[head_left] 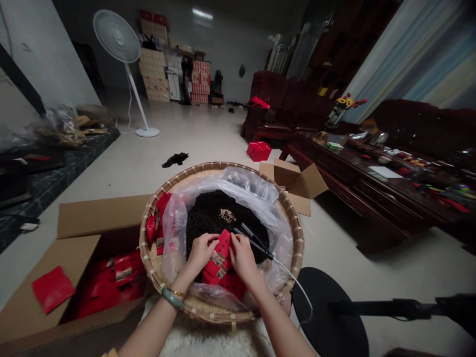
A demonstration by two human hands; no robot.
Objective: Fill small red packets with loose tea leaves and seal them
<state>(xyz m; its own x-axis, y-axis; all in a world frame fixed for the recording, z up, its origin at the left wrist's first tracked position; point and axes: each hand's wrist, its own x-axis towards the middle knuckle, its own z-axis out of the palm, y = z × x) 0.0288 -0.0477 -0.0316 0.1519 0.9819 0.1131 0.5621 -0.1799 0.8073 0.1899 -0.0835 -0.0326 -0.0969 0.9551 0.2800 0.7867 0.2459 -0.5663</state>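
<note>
Red packet (pixel 223 245) is positioned at the near side of the woven basket (pixel 299 238). Left hand (pixel 202 251): fingers pinched on the packet's left edge. Right hand (pixel 242 256): fingers pinched on its right edge. Beyond the packet, a clear plastic bag (pixel 281 243) holds dark loose material (pixel 208 204). Cardboard carton (pixel 104 214) stands left of the basket.

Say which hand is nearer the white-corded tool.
Right. The right hand is close beside the white-corded tool; the left hand is farther off, across the red packet.
</note>
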